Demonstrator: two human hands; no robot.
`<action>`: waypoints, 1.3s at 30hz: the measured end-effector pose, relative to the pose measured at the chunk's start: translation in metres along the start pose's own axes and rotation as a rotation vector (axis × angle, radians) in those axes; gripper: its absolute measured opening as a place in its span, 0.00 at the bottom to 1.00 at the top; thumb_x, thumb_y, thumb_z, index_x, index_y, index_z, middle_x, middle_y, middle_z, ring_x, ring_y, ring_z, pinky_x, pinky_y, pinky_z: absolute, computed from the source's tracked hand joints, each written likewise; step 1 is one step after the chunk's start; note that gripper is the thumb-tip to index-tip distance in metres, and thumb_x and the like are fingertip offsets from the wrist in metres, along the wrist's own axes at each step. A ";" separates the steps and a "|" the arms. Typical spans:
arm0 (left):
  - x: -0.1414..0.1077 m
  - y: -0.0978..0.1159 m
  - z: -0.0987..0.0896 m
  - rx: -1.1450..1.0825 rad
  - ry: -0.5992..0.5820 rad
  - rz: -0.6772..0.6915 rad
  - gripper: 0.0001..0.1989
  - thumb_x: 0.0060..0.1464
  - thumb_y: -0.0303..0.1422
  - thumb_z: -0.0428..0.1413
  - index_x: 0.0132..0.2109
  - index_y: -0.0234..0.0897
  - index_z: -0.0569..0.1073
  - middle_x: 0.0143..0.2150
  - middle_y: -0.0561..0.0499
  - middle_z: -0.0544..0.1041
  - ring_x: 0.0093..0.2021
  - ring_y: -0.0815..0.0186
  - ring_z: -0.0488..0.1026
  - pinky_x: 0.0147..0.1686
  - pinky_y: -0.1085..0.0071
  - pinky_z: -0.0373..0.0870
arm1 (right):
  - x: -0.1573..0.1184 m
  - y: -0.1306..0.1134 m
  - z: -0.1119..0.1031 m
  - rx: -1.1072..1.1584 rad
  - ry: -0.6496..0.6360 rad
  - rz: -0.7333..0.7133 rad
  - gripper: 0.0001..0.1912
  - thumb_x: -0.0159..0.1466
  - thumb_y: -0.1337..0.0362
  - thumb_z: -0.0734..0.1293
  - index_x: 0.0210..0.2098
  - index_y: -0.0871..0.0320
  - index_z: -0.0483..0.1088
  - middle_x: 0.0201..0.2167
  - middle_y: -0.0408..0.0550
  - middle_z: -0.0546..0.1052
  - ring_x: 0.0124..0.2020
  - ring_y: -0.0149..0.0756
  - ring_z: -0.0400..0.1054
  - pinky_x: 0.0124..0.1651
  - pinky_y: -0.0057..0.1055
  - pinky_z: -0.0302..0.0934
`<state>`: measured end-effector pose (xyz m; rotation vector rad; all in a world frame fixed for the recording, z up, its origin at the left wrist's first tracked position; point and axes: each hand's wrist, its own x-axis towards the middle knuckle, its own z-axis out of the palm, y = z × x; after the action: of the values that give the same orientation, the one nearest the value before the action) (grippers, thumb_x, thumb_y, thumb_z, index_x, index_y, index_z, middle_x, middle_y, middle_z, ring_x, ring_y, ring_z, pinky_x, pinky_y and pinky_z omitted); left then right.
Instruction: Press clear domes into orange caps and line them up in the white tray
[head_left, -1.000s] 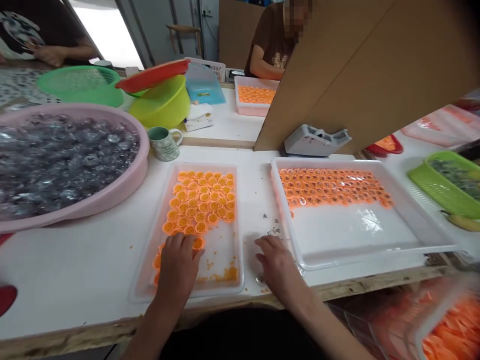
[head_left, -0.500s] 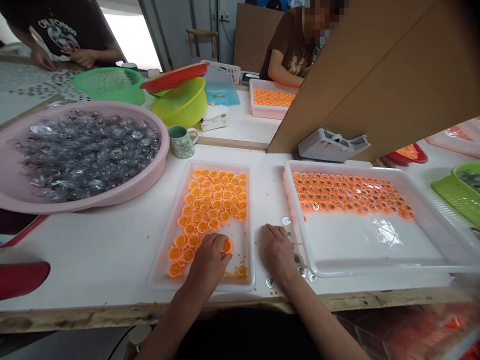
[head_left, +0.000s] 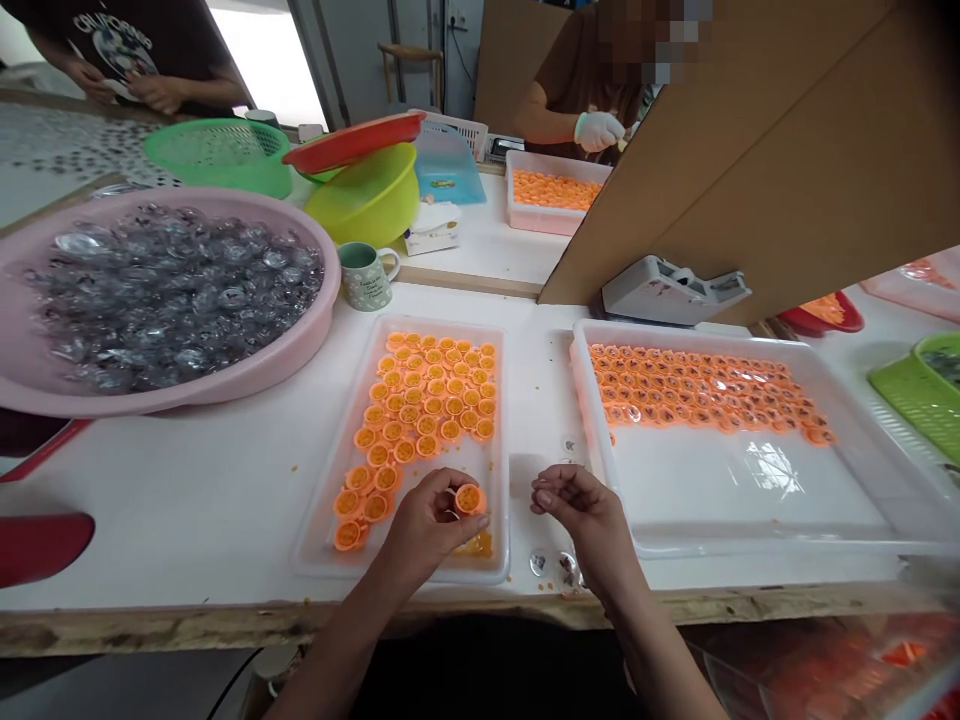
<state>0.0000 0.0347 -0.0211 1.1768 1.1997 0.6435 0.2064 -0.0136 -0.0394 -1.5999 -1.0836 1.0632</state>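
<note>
My left hand grips an orange cup with yellow bits in it, over the lower right part of a white tray. Rows of similar orange cups fill much of that tray, and loose yellow bits lie near its bottom corner. To the right, my right hand is raised above the table between the two trays, fingertips pinched together; what they hold, if anything, is too small to make out. Clear round discs lie below it. The larger right tray holds rows of covered orange cups.
A pink basin of clear plastic pieces stands at left, beside a green mug. A tape dispenser sits by a cardboard divider. Across the table are baskets and two people, one wearing a white glove.
My left hand has lifted the orange cup and moved slightly right. My right hand has risen from the table and turned, its fingers now pinched. The person opposite now shows a gloved hand.
</note>
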 end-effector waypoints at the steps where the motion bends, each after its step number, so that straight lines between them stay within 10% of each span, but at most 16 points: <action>1: -0.001 0.000 0.002 -0.073 -0.038 -0.040 0.12 0.42 0.33 0.64 0.35 0.37 0.72 0.30 0.55 0.73 0.28 0.68 0.73 0.28 0.73 0.72 | -0.003 -0.008 0.000 0.130 -0.027 0.048 0.09 0.59 0.62 0.72 0.37 0.56 0.72 0.32 0.45 0.77 0.32 0.36 0.73 0.38 0.37 0.72; 7: -0.004 0.002 0.008 -0.259 -0.136 -0.113 0.16 0.41 0.30 0.65 0.39 0.37 0.72 0.31 0.56 0.74 0.29 0.68 0.74 0.29 0.71 0.75 | -0.008 -0.030 0.007 0.533 -0.074 0.222 0.15 0.50 0.65 0.78 0.37 0.55 0.77 0.29 0.43 0.75 0.33 0.34 0.71 0.39 0.35 0.70; 22: -0.015 0.010 0.001 -0.400 -0.103 -0.205 0.21 0.49 0.38 0.64 0.50 0.35 0.76 0.40 0.48 0.79 0.42 0.57 0.80 0.50 0.59 0.75 | -0.008 -0.029 0.015 0.388 -0.144 0.206 0.14 0.51 0.61 0.78 0.33 0.56 0.73 0.27 0.41 0.71 0.32 0.32 0.68 0.40 0.35 0.69; 39: -0.020 0.019 0.019 -0.409 -0.063 -0.170 0.22 0.49 0.44 0.63 0.47 0.33 0.80 0.43 0.44 0.82 0.43 0.53 0.79 0.47 0.57 0.77 | -0.004 -0.031 0.035 0.156 -0.104 0.150 0.12 0.54 0.57 0.74 0.29 0.58 0.72 0.22 0.40 0.72 0.25 0.31 0.67 0.30 0.29 0.63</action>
<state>0.0152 0.0168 0.0024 0.7388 1.0402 0.6785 0.1661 -0.0040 -0.0164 -1.5334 -0.9347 1.3102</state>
